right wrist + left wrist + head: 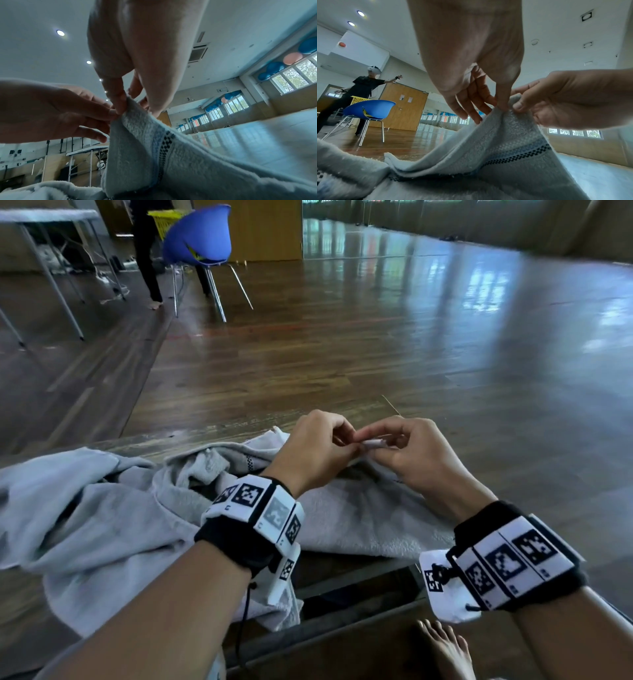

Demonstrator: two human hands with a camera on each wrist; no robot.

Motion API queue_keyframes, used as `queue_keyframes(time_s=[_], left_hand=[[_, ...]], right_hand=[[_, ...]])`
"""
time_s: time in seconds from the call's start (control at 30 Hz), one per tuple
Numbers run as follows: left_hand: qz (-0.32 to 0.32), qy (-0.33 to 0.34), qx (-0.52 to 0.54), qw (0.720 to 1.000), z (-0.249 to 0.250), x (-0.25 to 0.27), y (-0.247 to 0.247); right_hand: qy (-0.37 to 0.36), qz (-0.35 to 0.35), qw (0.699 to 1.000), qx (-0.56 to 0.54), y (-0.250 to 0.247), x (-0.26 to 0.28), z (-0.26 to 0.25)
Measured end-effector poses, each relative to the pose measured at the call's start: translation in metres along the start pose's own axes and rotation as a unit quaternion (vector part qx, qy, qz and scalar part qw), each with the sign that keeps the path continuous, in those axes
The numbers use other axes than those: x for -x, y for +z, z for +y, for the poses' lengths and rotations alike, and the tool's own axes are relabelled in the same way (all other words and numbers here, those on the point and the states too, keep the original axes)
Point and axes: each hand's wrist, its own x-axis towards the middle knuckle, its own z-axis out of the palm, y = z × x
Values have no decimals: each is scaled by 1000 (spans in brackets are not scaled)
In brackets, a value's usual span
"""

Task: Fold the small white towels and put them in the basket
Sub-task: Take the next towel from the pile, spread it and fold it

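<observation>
A white towel (359, 515) with a blue and black checked stripe (518, 155) lies spread on the dark table (342, 573) in front of me. One corner of it (372, 444) is lifted off the table. My left hand (352, 444) and my right hand (378, 445) meet there, and each pinches that corner between thumb and fingers. The left wrist view shows my left hand (499, 107) pinching the raised edge, with the right hand (573, 100) close beside it. In the right wrist view my right hand (123, 106) grips the towel's tip (130, 116).
More white towels (85, 508) lie crumpled in a heap on the table's left side. Far back on the wooden floor stand a blue chair (198, 237), a yellow basket (168, 217), a person (145, 251) and a folding table (48, 217). A bare foot (445, 648) shows below the table's front edge.
</observation>
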Motion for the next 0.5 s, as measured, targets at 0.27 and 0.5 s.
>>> queue_keyframes(time_s=[0.27, 0.5], left_hand=[[-48, -39, 7, 998, -8, -10, 2], [-53, -9, 51, 997, -1, -12, 8]], right_hand=[[25, 90, 994, -50, -10, -21, 11], [-5, 114, 993, -17, -19, -29, 25]])
